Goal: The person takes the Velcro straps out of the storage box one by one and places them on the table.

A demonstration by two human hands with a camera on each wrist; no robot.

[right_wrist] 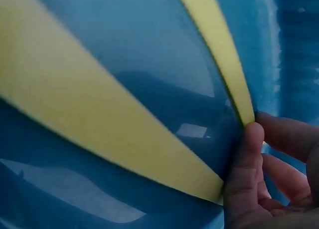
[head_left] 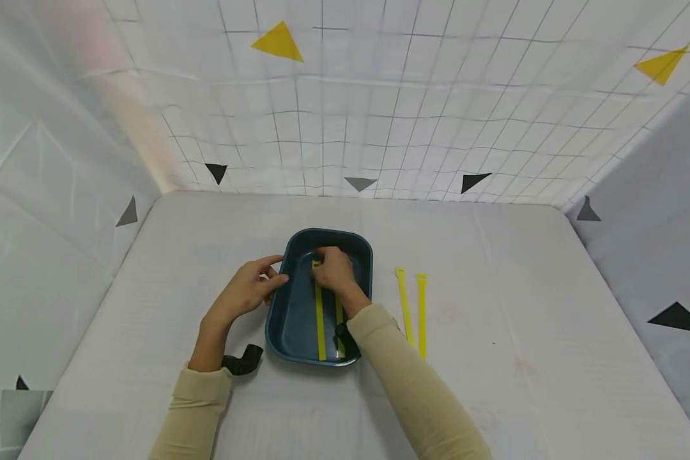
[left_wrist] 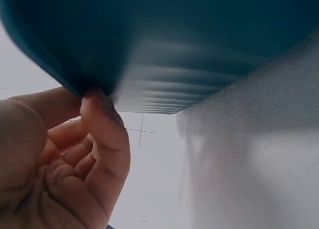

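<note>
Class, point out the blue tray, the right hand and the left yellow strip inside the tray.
Blue tray (head_left: 292, 322), head view: bare floor.
Right hand (head_left: 335, 271), head view: back of hand.
Left yellow strip (head_left: 320, 322), head view: flat shaft.

We found a white tabletop (head_left: 517, 281) bounded by sheeting on three sides. The back wall (head_left: 374, 96) bore a thin dark grid (visibly rippled), two yellow triangles (head_left: 278, 43) high up and darker triangles (head_left: 474, 182) near its foot. We recorded greyer left (head_left: 40, 230) and right walls (head_left: 650, 236), and a pinkish-orange tint (head_left: 128, 115) toward the left rear corner.
</note>
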